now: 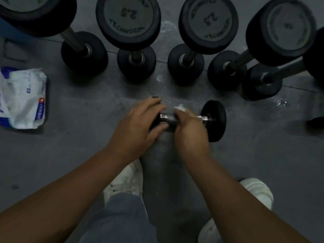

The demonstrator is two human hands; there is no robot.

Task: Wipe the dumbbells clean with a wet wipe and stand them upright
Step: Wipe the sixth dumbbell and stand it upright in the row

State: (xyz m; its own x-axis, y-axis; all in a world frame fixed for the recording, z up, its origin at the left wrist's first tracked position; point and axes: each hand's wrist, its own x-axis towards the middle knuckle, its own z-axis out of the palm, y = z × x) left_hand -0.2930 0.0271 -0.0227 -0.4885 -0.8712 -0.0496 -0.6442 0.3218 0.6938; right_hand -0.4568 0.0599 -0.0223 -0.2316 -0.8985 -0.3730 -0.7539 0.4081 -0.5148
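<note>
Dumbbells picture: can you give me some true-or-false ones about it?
1. The small dumbbell lies on its side. True.
2. A white wipe is on its handle. True.
3. The packet lies on the right. False: it lies on the left, on the floor.
4. The back dumbbells lie flat. False: they stand upright.
5. The shoes are white. True.
</note>
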